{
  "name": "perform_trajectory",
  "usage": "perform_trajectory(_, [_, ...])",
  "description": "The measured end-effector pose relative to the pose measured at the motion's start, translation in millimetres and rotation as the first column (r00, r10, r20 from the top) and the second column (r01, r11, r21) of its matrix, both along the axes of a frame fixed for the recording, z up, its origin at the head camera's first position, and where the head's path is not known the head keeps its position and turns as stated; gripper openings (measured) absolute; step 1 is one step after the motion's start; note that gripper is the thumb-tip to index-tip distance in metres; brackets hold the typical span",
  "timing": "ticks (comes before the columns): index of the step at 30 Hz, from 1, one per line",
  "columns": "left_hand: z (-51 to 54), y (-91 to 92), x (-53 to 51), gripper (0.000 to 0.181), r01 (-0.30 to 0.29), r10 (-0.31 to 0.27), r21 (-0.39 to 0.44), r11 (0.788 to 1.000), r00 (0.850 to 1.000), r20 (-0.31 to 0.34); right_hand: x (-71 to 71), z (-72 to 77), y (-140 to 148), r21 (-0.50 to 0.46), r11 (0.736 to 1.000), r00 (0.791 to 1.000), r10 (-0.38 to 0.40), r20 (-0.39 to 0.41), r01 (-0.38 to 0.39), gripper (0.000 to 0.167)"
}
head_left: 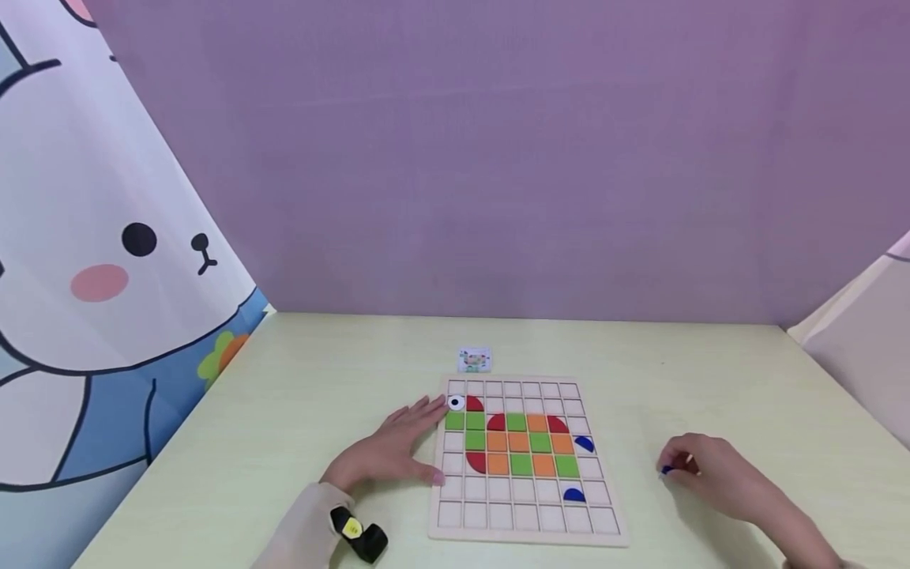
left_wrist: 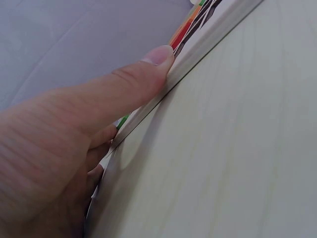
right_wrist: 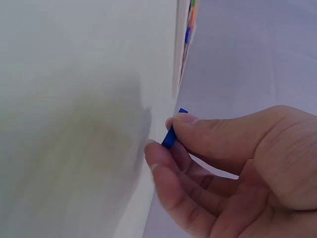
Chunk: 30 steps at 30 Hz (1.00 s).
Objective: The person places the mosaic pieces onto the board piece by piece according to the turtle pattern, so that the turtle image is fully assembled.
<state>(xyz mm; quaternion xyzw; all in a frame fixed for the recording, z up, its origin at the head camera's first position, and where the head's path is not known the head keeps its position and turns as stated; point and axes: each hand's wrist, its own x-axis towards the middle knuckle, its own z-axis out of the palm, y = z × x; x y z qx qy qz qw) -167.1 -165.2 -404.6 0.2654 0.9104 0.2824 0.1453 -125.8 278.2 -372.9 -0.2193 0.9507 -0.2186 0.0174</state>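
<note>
In the head view a pale wooden grid board lies on the table, with green, orange and red tiles in its middle cells and a round eye tile near the upper left. Two blue half-round tiles sit toward its right side. My left hand rests along the board's left edge, fingers spread and thumb on the rim. To the right of the board, apart from it, my right hand pinches a small blue tile between thumb and fingers. Fingers hide part of that tile.
Just behind the board lies a small printed card. A black strap with a yellow mark is at the left wrist. The pale table meets a purple backdrop, and a cartoon-printed cloth hangs on the left.
</note>
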Motion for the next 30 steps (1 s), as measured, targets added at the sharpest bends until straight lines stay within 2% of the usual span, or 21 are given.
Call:
perform_trajectory(6, [-1.1,0.3,-0.6,0.099,-0.002,0.002,-0.002,1.0,1.0,0.004,-5.4,8.6,-22.5,0.013,1.0,1.0,-0.003,0.003,0.003,0.018])
perform_trajectory(12, [-1.6,1.4,-0.9,0.099,0.0,0.0,-0.009,1.0,1.0,0.006,-8.7,11.3,-40.1,-0.001,1.0,0.999,-0.01,0.043,0.01,0.018])
perform_trajectory(20, [-0.1,1.0,-0.3,0.1,-0.007,0.007,-0.018,1.0,1.0,0.003,-10.8,14.4,-62.6,-0.049,0.999,0.997,0.006,0.074,-0.002,0.008])
perform_trajectory(30, [-0.4,0.0,-0.2,0.1,-0.003,0.002,-0.025,1.0,1.0,-0.008,-11.2,19.0,-94.4,-0.117,0.992,0.987,0.06,0.151,-0.043,0.008])
